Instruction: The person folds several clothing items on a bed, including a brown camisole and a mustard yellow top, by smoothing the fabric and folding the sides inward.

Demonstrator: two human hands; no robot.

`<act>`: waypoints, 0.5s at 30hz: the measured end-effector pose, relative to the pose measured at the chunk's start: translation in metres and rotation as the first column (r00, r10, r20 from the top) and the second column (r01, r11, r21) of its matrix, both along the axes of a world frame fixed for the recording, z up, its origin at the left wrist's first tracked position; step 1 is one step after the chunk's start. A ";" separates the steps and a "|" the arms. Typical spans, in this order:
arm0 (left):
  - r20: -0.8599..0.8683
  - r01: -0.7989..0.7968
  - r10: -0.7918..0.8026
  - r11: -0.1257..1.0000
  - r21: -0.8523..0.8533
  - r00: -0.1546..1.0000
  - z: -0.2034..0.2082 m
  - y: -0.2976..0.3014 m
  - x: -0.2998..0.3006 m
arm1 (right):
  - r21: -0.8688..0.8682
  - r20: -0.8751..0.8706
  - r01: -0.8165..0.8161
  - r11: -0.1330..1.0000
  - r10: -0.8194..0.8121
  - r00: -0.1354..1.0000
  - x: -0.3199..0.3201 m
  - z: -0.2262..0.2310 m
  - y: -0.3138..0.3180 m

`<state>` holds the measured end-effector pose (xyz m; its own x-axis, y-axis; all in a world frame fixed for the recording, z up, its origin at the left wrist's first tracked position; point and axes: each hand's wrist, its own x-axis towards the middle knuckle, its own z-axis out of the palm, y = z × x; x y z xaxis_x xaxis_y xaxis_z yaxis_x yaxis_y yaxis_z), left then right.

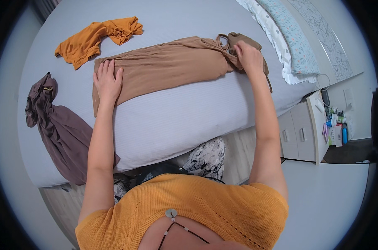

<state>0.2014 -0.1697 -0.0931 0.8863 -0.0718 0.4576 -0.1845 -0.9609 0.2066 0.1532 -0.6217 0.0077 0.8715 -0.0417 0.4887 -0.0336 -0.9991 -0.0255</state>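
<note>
A long brown dress (168,62) with thin straps lies stretched sideways across the bed, its surface lightly creased. On its left end, by the hem, my left hand (108,82) rests flat with the fingers spread. My right hand (250,58) is at the bunched top end, thumb and fingers pinched together on the fabric beside a looped strap. The gathered cloth there is a darker olive brown and partly hidden behind this hand.
An orange garment (95,39) lies crumpled beyond the dress. A dark purple garment (64,129) trails over the bed's near left edge. Blue patterned bedding (289,37) is at the far right of the bed (164,121). A white bedside cabinet (297,133) holding small bottles and boxes stands right.
</note>
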 end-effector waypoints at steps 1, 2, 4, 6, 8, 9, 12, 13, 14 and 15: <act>-0.002 -0.001 0.001 1.000 0.002 1.000 0.000 0.000 0.000 | 0.035 0.056 -0.038 0.999 0.036 0.998 0.007 0.001 -0.001; -0.005 0.002 -0.002 1.000 -0.001 1.000 0.001 -0.001 -0.001 | 0.037 0.038 -0.067 0.997 0.065 0.997 0.015 0.002 -0.002; -0.009 -0.001 0.001 1.000 -0.005 1.000 0.003 0.001 -0.002 | 0.043 0.005 -0.133 0.990 0.132 0.991 0.037 0.002 0.000; -0.007 0.004 -0.004 1.000 -0.010 1.000 0.003 -0.001 -0.002 | 0.019 -0.077 -0.243 0.970 0.244 0.967 0.055 -0.001 0.000; -0.011 0.003 -0.003 1.000 -0.016 1.000 0.003 -0.001 -0.003 | -0.059 -0.204 -0.293 0.954 0.276 0.939 0.065 0.000 0.010; -0.009 0.001 -0.001 1.000 -0.012 1.000 0.003 -0.001 -0.002 | -0.106 -0.262 -0.273 0.956 0.238 0.935 0.071 -0.007 0.010; 0.002 0.002 -0.002 1.000 0.000 1.000 -0.001 0.000 0.000 | -0.241 -0.400 -0.200 0.950 0.091 0.912 0.091 -0.026 0.006; -0.001 -0.002 0.002 1.000 -0.005 1.000 0.000 -0.001 -0.001 | -0.276 -0.427 -0.166 0.947 0.033 0.904 0.094 -0.024 0.008; -0.003 -0.005 0.005 1.000 -0.009 1.000 0.000 -0.002 -0.002 | -0.313 -0.452 -0.132 0.941 -0.025 0.892 0.096 -0.023 0.010; -0.005 -0.007 0.007 1.000 -0.014 1.000 0.001 -0.002 -0.003 | -0.311 -0.406 -0.107 0.944 -0.030 0.913 0.098 -0.023 0.006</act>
